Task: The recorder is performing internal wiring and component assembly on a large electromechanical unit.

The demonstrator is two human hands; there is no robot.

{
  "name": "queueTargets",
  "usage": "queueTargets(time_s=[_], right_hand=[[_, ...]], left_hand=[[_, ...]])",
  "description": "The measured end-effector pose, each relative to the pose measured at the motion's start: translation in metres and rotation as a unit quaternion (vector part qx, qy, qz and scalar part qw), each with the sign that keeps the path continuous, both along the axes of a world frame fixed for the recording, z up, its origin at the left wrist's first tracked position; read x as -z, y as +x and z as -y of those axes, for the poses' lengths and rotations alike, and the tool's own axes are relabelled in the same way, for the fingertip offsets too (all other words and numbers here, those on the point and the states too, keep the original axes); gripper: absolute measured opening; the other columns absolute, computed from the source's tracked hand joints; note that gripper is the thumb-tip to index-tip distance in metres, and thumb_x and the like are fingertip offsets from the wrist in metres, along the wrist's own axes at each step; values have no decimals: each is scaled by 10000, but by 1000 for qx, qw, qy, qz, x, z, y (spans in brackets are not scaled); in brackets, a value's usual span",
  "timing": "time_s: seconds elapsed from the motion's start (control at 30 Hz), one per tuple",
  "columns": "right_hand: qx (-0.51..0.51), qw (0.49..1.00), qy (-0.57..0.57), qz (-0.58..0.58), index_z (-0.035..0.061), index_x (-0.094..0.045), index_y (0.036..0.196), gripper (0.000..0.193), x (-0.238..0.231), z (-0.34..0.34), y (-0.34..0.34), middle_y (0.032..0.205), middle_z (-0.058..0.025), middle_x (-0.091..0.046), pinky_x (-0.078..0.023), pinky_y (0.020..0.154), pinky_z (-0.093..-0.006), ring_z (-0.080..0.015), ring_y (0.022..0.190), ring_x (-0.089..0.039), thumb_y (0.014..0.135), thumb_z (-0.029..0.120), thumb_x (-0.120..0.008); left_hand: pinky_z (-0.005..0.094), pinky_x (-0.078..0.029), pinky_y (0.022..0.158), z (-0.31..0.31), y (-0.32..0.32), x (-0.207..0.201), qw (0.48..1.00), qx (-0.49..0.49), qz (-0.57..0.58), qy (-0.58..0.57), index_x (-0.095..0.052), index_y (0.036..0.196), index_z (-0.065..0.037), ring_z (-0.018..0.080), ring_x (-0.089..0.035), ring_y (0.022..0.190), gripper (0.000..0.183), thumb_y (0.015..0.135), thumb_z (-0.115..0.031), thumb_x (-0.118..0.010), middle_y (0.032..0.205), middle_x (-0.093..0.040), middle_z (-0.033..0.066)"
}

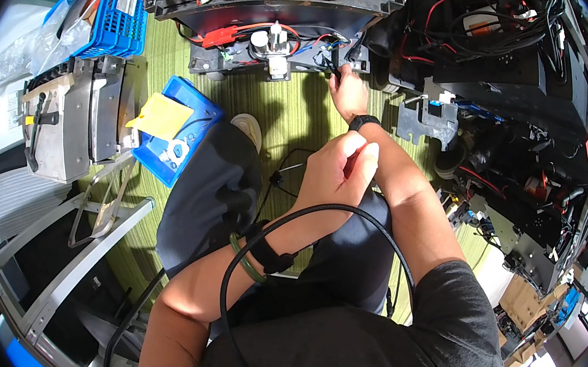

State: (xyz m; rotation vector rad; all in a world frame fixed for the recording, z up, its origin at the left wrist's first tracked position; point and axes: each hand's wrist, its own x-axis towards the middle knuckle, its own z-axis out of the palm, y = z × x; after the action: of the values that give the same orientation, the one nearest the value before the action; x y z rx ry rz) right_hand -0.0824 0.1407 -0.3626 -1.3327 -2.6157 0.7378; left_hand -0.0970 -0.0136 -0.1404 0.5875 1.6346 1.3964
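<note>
I have the right hand [350, 94] reaching to the right end of the black chassis [239, 19], fingers bent at some dark wiring [335, 59] on its near side. The fingertips are partly hidden, so I can't tell how far that grip is open or whether it has hold of a wire. The left hand [339, 167] is well apart from the chassis, on its near side, overlapping the right forearm in my view. Its fingers curl in with the thumb beside them; I can't tell how tightly, or whether anything is inside.

Along the front of the chassis, I see a white fitting [277, 44] near the middle and a red connector [219, 37] left of that. Near and left of the chassis is a blue tray [159, 166], with a yellow sheet [163, 116] lying over part of it. Farther left of the chassis stand a blue basket [117, 22] and a metal case [56, 134]. To its right is a wire-strewn black machine [515, 86], with a grey bracket [428, 122] on the machine's near left.
</note>
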Motion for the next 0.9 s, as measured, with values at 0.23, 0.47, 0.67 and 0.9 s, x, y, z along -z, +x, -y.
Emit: queueTargets(time_s=[0.23,0.47,0.67,0.9], right_hand=[[-2,1000,-22,17,19,-520,935,227,-3,0,-5,837,-202,-636,-496,735,-452,-365,809,-623,842,226,-534],[8,1000,-16,21,42,-534,982,256,2,0,-3,817,-201,-645,-493,696,-454,-372,779,-628,849,261,-550],[10,999,-47,9,14,-508,998,249,2,-1,0,859,-217,-631,-487,737,-457,-382,817,-615,868,226,-515],[14,999,-31,-23,13,-508,977,237,-6,9,9,856,-213,-621,-478,733,-462,-374,821,-607,849,212,-528]], left_hand=[[196,-355,544,1,-1,-2,1000,-5,1,-1,-543,821,-10,23,-408,595,139,902,-121,-524,684,-519,-22],[201,-359,546,1,-3,-5,1000,-2,11,-6,-549,828,-7,28,-411,596,146,902,-131,-524,687,-526,-17],[211,-375,566,0,-3,-7,1000,9,-1,-8,-554,830,-2,43,-433,608,146,897,-127,-520,702,-550,2],[212,-366,556,0,-3,-8,1000,-10,17,7,-529,807,3,38,-413,607,151,895,-119,-525,682,-514,-6]])
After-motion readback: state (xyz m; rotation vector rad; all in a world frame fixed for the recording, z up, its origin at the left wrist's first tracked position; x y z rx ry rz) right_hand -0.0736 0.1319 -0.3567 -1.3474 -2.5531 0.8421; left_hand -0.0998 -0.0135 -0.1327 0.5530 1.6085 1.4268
